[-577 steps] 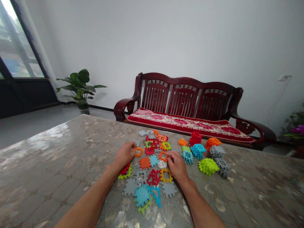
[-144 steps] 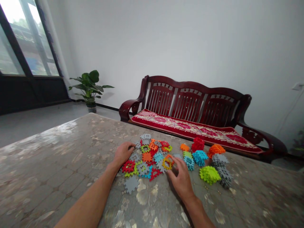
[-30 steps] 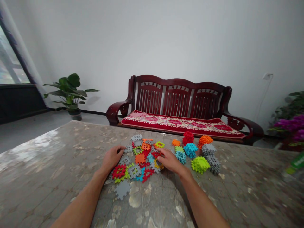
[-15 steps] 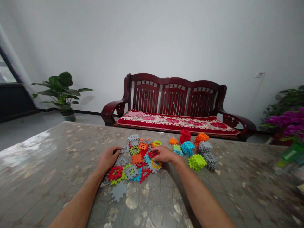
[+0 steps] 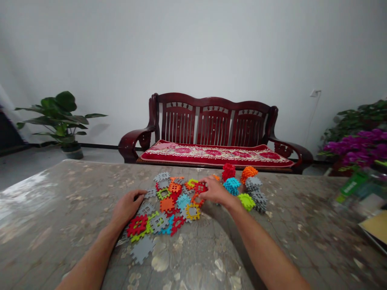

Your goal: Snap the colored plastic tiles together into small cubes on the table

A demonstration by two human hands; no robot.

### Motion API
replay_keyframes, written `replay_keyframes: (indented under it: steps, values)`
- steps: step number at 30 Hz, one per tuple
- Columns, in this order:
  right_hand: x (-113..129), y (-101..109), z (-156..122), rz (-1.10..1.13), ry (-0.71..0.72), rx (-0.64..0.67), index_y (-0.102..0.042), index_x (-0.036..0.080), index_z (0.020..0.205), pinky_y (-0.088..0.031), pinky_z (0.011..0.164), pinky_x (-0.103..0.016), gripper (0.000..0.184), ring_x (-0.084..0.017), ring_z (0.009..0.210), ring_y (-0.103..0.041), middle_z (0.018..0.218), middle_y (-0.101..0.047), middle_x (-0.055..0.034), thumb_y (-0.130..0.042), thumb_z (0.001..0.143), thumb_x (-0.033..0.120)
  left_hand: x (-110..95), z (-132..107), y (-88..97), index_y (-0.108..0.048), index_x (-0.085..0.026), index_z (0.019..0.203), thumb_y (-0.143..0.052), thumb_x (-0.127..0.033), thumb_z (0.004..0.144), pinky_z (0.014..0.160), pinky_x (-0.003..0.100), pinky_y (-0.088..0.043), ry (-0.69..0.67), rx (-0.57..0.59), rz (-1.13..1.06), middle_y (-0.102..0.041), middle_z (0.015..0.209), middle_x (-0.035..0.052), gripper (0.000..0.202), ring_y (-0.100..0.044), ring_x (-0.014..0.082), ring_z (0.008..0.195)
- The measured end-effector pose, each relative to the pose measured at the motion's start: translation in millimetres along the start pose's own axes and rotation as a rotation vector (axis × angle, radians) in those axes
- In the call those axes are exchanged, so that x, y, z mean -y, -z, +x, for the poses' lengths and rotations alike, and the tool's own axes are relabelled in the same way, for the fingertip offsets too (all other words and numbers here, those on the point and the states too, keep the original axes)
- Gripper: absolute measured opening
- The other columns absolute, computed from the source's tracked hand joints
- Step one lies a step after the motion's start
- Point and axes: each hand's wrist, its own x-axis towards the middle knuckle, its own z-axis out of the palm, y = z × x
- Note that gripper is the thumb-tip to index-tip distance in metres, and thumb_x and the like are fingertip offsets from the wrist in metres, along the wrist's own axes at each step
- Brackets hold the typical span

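Observation:
My right hand (image 5: 214,190) pinches a red interlocking plastic block (image 5: 200,187) with window-like holes, at the right side of a loose heap of toothed square blocks. Below its fingers lie an orange-red block (image 5: 197,199) and a yellow frame block (image 5: 192,212). Resting on the table at the heap's left side, my left hand (image 5: 127,209) has loosely bent fingers, index and thumb apart, their tips beside a grey window block (image 5: 150,193). Other heap pieces include an orange block (image 5: 167,204), a light blue block (image 5: 183,201) and a plain grey block (image 5: 142,249).
Colour-sorted stacks stand to the right: red (image 5: 228,172), blue (image 5: 231,186), orange (image 5: 248,174), lime green (image 5: 246,201) and grey (image 5: 259,200). A patterned cover lies on the table (image 5: 90,201). Behind is a wooden bench (image 5: 213,121); purple flowers (image 5: 359,149) are at right.
My right hand has raised the red block slightly away from the heap, uncovering the light blue and orange-red blocks. My left hand stays beside the heap; the view has turned a little right.

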Motion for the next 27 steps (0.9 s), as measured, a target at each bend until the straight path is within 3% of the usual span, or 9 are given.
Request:
replay_keyframes:
  steps: [6,10,18,27]
  values:
    - [-49.9,66.8,16.3,-0.14,-0.184,-0.293,-0.061,0.016,0.125,-0.046,0.094,-0.037,0.052,-0.025,0.106,-0.061,0.117,-0.066,-0.0115,-0.069,0.075,0.029,1.1,0.5,0.6,-0.073,-0.025,0.107,-0.044,-0.037,0.087,0.088,0.03,-0.05,-0.022,0.013,0.007,-0.076,0.111,0.003,0.038,-0.068,0.0231,0.101]
    - [-74.1,90.7,27.1,-0.252,-0.253,-0.368,-0.064,0.018,0.123,-0.044,0.098,-0.039,0.05,-0.028,0.112,-0.06,0.122,-0.066,-0.0125,-0.069,0.076,0.031,-3.4,-0.5,4.3,-0.074,-0.024,0.108,-0.043,-0.037,0.087,0.088,0.031,-0.05,-0.009,0.035,0.028,-0.076,0.11,0.0038,0.04,-0.069,0.0245,0.101]
    - [-96.4,91.8,38.2,-0.371,-0.314,-0.342,-0.067,0.02,0.121,-0.046,0.096,-0.035,0.048,-0.028,0.111,-0.062,0.121,-0.069,-0.0109,-0.07,0.076,0.037,2.8,1.5,0.3,-0.074,-0.024,0.108,-0.043,-0.039,0.086,0.088,0.032,-0.05,-0.016,0.02,0.018,-0.076,0.112,0.0046,0.04,-0.069,0.0252,0.102]
    - [-92.9,91.0,35.5,-0.38,-0.307,-0.374,-0.065,0.017,0.126,-0.047,0.094,-0.04,0.054,-0.032,0.109,-0.064,0.119,-0.069,-0.0142,-0.071,0.075,0.036,-0.5,-0.2,3.4,-0.074,-0.025,0.107,-0.044,-0.038,0.086,0.088,0.032,-0.05,-0.007,0.028,0.01,-0.076,0.109,0.0038,0.039,-0.069,0.0248,0.099]
